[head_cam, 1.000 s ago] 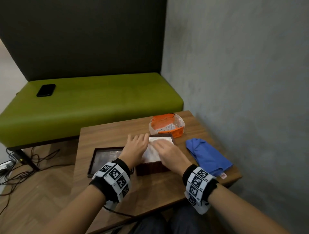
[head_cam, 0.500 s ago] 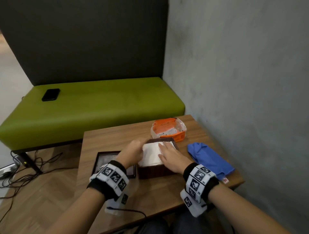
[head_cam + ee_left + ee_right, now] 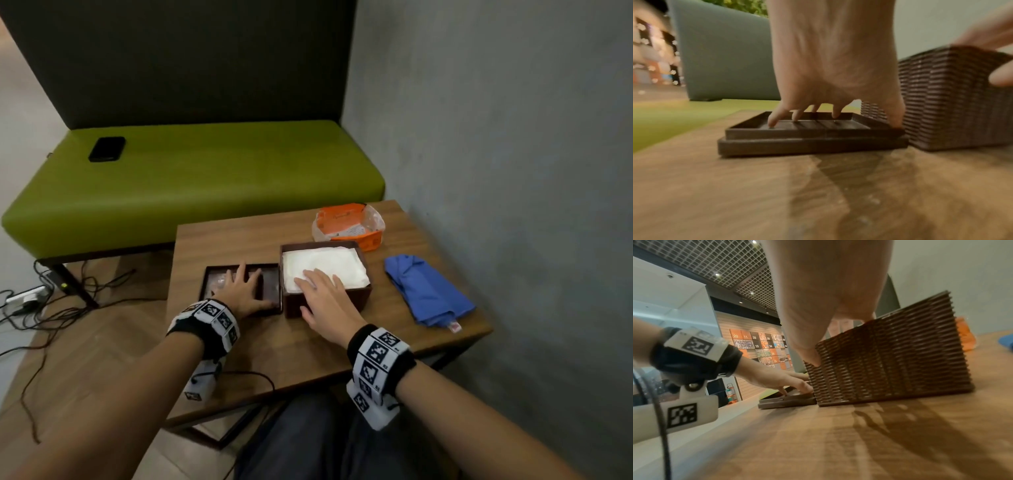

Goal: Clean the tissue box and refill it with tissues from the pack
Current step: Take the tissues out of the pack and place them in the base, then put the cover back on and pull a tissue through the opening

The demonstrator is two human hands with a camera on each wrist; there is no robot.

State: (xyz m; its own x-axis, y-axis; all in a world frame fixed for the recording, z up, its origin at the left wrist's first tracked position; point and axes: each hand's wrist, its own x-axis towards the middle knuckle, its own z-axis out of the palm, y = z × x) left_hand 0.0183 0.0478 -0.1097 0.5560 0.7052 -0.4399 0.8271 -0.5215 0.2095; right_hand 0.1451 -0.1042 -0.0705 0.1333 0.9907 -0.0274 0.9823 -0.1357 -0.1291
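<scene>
Leaving the soft white tissues, left hand spreads onto the stiff, light brown lid; right hand flat on the woven brown tissue box

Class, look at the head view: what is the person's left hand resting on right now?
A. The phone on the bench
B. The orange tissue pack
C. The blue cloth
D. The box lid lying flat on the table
D. The left hand lies spread on the lid, which sits flat beside the tissue box; the left wrist view shows its fingertips down inside the lid.
</scene>
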